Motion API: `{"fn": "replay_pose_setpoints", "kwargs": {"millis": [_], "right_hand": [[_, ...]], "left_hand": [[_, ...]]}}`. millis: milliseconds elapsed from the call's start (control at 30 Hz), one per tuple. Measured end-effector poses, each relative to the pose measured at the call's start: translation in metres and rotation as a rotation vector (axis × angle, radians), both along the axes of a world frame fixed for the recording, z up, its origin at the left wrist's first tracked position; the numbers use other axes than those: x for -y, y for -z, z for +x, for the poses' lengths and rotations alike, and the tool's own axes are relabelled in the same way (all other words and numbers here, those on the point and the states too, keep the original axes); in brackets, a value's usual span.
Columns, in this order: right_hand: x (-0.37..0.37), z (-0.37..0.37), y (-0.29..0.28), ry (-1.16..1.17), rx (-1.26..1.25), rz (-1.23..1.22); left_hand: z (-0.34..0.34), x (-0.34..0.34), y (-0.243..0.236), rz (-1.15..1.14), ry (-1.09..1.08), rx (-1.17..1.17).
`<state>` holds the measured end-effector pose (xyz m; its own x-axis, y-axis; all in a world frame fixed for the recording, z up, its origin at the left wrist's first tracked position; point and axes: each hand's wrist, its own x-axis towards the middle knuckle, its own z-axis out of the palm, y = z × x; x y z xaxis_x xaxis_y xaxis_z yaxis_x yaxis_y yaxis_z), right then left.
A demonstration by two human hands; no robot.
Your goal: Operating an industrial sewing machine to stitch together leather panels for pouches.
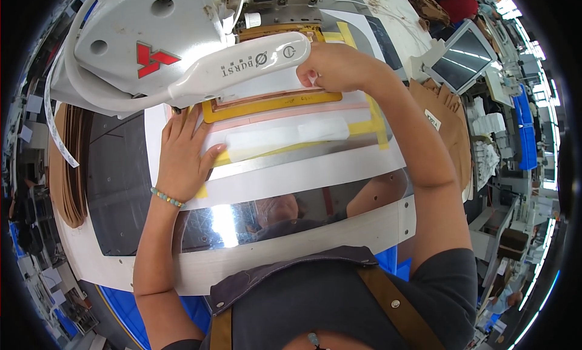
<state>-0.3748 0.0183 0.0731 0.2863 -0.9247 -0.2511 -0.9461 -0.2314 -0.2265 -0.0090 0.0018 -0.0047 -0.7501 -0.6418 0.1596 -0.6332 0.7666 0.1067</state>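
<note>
My left hand (183,151) lies flat with its fingers apart on a white sheet (267,184), beside the left end of a yellow frame (273,106). Its fingertips reach under the edge of the white machine's lamp. My right hand (339,70) is closed in a pinch above the frame's right end, and what its fingers hold, if anything, is too small to make out. A white strip (285,139) lies in front of the frame, with yellow tape (377,123) around it. The white wand-shaped lamp (242,62) hides part of the frame.
A large white sewing machine head (151,32) overhangs the work at upper left. Brown cut pieces are stacked at the left (68,168) and more brown pieces (445,123) lie at the right. A screen (464,56) stands at the far right. A shiny metal plate (291,213) lies nearest me.
</note>
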Motion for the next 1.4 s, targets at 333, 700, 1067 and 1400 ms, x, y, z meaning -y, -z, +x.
{"fn": "replay_pose_setpoints", "kwargs": {"millis": [333, 700, 1067, 1400], "right_hand": [[0.003, -0.011, 0.004, -0.03, -0.164, -0.113], [0.046, 0.087, 0.035, 0.127, 0.855, 0.303], [0.014, 0.072, 0.034, 0.177, 0.403, 0.062], [-0.048, 0.007, 0.048, 0.282, 0.628, -0.581]], "left_hand": [[0.003, 0.002, 0.005, -0.017, 0.012, -0.025], [0.001, 0.0, 0.0, 0.004, 0.027, -0.135], [0.007, 0.0, 0.01, -0.039, 0.051, -0.29], [0.119, 0.076, -0.059, -0.284, -0.418, -0.367]]}}
